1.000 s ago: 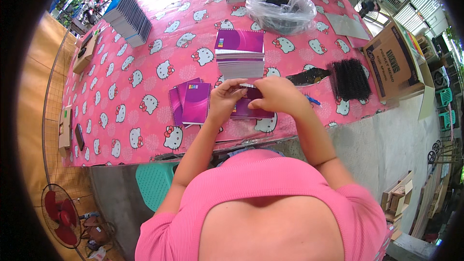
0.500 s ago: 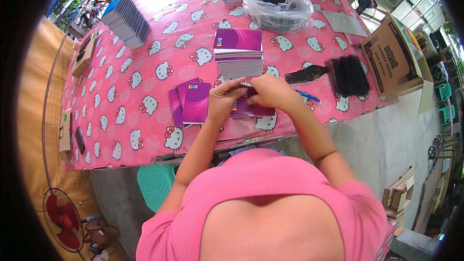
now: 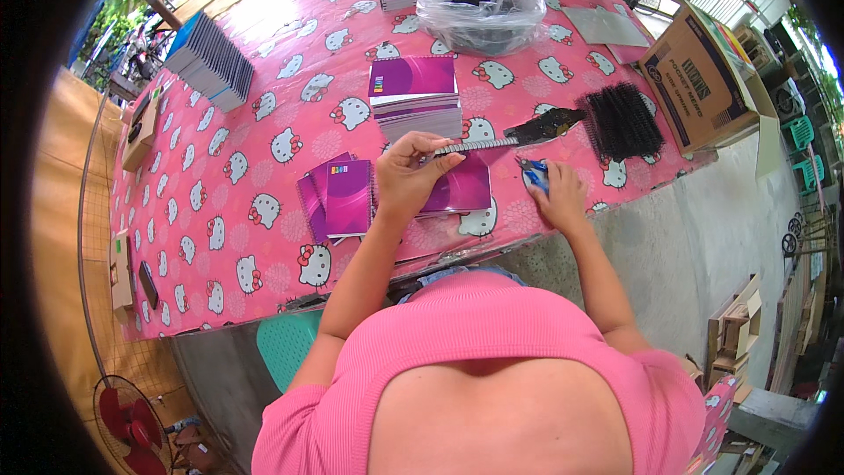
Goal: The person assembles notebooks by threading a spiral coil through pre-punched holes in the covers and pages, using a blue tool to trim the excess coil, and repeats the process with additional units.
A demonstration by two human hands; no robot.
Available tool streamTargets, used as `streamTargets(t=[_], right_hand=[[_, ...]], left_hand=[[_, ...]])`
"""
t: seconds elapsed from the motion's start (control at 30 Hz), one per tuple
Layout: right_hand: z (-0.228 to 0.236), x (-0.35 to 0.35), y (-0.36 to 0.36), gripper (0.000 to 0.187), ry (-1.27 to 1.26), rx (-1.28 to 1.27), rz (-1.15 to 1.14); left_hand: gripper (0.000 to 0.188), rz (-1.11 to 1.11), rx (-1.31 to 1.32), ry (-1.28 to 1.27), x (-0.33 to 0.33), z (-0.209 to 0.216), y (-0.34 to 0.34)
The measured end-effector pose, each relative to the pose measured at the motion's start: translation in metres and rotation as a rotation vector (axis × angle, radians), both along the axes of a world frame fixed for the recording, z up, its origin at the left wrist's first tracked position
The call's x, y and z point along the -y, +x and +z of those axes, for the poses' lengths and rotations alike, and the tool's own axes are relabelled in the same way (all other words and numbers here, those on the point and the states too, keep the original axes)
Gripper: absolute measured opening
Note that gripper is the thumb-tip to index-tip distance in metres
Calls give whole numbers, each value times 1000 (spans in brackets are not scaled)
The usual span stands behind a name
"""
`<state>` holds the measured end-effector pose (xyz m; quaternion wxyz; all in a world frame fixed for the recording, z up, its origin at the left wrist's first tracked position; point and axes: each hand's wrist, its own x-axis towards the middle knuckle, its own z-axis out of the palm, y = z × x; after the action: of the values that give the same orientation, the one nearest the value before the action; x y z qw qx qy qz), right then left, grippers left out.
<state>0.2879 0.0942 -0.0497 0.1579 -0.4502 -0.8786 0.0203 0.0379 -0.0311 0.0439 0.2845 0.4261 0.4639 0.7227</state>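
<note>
My left hand (image 3: 410, 174) pinches the spiral-bound edge of a purple notebook (image 3: 466, 186) between thumb and fingers, near the table's front edge. The coil along that edge faces up and points toward the right. Just right of it, my right hand (image 3: 563, 197) is closed round a small blue-handled tool (image 3: 534, 174) that looks like pliers, its dark tip toward the notebook. Beyond my left hand stands a stack of purple notebooks (image 3: 413, 79). A few more purple notebooks (image 3: 349, 198) lie overlapping to the left of that hand.
Black plastic coils (image 3: 622, 123) lie in a pile at the right, with a dark strip (image 3: 545, 126) beside them. Farther back are a clear plastic bag (image 3: 479, 18) and a cardboard box (image 3: 703, 88). A blue-topped stack of notebooks (image 3: 209, 62) stands far left.
My right hand has left the notebook, moved right and picked up the blue-handled tool from the table. My left hand keeps hold of the notebook, whose coiled edge now shows. The view has shifted slightly.
</note>
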Motion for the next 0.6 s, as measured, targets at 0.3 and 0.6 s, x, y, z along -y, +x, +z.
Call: streamTargets(t=[0.3, 0.6], right_hand=[[162, 70, -33, 41, -304, -580, 342], [168, 72, -50, 37, -586, -580, 422]], left_hand=[[16, 302, -457, 135, 7, 44, 20], [16, 274, -440, 89, 14, 40, 19]])
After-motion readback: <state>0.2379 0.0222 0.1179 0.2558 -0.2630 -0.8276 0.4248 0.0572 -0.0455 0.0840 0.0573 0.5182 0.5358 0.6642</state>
